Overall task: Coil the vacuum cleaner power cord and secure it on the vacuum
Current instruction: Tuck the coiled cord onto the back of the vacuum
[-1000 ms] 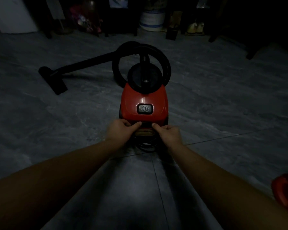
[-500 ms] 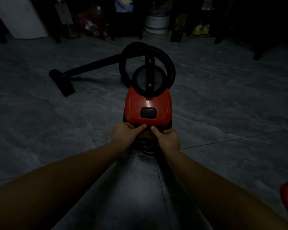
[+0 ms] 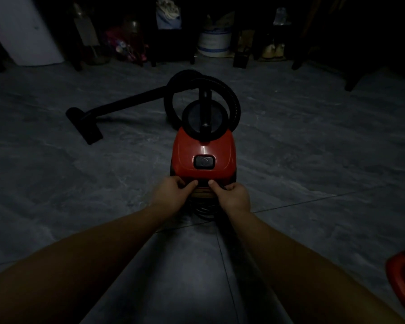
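Reaching out side by side, the left hand (image 3: 171, 192) and right hand (image 3: 232, 195) curl tight at the near end of the vacuum (image 3: 204, 148), too dark to tell what they grip, with the cord (image 3: 205, 212) looped just under them.

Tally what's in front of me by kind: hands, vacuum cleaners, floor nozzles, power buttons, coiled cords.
Hands: 2, left hand and right hand
Vacuum cleaners: 1, red vacuum cleaner
Floor nozzles: 1, black floor nozzle
Power buttons: 1, power button
Coiled cords: 1, power cord
Total: 6
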Motion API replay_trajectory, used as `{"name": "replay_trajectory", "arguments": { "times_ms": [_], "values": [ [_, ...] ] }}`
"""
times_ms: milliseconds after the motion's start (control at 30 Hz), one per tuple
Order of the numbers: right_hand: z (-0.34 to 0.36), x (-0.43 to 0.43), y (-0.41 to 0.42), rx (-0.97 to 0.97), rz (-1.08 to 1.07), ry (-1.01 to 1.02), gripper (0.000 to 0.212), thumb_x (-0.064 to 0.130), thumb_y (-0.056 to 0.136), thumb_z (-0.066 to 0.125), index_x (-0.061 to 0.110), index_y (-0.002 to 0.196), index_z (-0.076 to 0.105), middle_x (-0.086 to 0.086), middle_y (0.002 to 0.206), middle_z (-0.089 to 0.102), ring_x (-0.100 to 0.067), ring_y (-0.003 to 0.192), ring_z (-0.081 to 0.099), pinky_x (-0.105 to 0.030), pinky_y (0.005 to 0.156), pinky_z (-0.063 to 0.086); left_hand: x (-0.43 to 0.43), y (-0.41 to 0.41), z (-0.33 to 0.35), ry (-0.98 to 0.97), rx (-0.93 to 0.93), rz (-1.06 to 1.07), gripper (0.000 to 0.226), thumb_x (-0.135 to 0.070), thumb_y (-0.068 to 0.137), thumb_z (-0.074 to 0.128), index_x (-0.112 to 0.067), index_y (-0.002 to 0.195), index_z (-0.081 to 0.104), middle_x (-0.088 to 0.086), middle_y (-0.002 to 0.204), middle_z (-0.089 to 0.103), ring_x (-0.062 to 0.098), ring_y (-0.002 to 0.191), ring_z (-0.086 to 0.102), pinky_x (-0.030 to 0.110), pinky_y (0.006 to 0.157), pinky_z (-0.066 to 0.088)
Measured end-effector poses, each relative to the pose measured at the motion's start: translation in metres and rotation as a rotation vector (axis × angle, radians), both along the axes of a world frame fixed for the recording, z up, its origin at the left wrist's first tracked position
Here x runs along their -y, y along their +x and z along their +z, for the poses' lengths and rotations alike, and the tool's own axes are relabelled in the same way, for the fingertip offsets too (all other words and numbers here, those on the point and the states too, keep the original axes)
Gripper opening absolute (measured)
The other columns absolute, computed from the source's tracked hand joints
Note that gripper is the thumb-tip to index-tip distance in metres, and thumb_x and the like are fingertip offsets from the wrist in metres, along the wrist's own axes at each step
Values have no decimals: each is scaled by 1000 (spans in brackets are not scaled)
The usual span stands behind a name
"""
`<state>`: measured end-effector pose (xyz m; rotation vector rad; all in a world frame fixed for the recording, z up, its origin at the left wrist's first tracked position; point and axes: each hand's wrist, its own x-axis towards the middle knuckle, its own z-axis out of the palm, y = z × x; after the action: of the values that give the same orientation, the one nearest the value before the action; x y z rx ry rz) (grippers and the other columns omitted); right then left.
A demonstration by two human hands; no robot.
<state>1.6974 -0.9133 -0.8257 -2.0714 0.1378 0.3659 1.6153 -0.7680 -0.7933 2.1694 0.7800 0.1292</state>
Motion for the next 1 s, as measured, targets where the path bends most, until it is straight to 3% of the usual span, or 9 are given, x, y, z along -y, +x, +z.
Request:
{"name": "replay_trajectory", "arguments": {
  "times_ms": [167,367,500,633,833,1000],
  "values": [
    [1,15,2,130,103,-31,38,55,80,70,17,82,67,1,80,70,-19,79,68,-29,68,50,-9,-17,-1,110,136,-53,17,-38,91,67,-24,96,61,-14,79,61,-8,67,54,12,57,37],
    [-1,27,-9,224,144,32,29,50,81,71,23,91,69,8,84,71,-9,79,68,-33,73,58,-15,-23,-5,178,140,-116,25,-43,88,68,-19,94,66,-2,82,70,11,71,64,31,65,52],
    [5,26,-10,237,149,27,26,44,83,72,21,93,69,6,84,70,-12,81,68,-32,74,57,-8,-20,-1,210,135,-150,23,-43,86,71,-22,92,64,-10,80,64,1,71,59,18,57,41],
    [7,29,-9,237,191,14,31,46,79,74,21,97,69,7,88,71,-9,81,68,-33,75,58,-7,-18,-2,278,115,-174,23,-43,85,71,-24,96,63,-11,86,62,4,74,59,15,57,38],
    [9,28,-10,236,216,-24,30,43,77,78,23,97,68,7,90,70,-11,82,67,-32,75,57,-10,-15,-9,304,89,-190,21,-38,86,70,-22,97,63,-3,93,66,12,77,63,28,64,51],
    [12,30,-9,246,261,-28,33,41,77,79,21,101,67,6,93,69,-11,83,65,-30,73,55,-12,-15,-10,316,113,-235,26,-37,84,72,-21,103,66,-5,97,64,12,84,63,28,70,51]
  ]
}}
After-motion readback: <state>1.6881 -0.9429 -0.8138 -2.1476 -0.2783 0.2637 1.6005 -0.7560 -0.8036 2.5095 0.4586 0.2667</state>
